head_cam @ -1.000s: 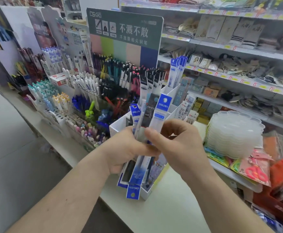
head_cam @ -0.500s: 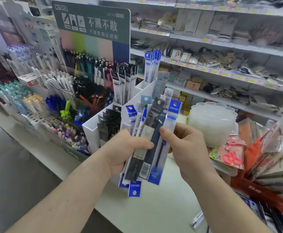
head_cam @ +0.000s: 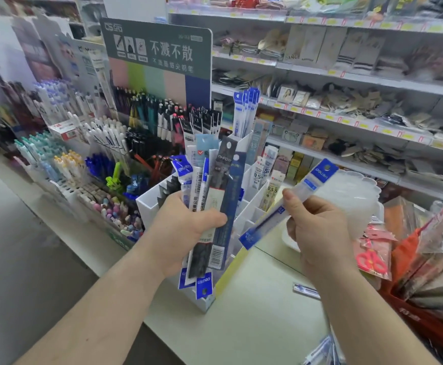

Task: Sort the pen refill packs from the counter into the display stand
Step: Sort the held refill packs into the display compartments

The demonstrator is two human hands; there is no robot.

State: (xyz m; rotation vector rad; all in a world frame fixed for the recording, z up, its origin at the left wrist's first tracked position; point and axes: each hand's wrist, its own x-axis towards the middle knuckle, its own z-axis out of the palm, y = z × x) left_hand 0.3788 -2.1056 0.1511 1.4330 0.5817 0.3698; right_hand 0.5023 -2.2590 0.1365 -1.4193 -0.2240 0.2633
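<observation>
My left hand point(head_cam: 181, 230) grips a fanned bundle of several pen refill packs point(head_cam: 215, 196), blue, white and dark ones, held upright in front of the white display stand point(head_cam: 149, 206). My right hand point(head_cam: 318, 233) pinches a single blue-headed refill pack point(head_cam: 289, 204), tilted with its header up to the right, apart from the bundle. The stand's slots behind hold more refill packs point(head_cam: 244, 111). One loose refill pack point(head_cam: 306, 289) lies on the counter point(head_cam: 254, 325) by my right wrist.
Racks of pens point(head_cam: 104, 143) stand left of the stand under a grey sign point(head_cam: 157, 48). A stack of clear plastic trays point(head_cam: 352, 196) sits to the right, with pink scissors packs point(head_cam: 373, 256) and bagged goods beyond. Shelves of merchandise run behind.
My right hand has pulled one blue-headed pack out of the bundle and moved it to the right. The left hand keeps holding the rest.
</observation>
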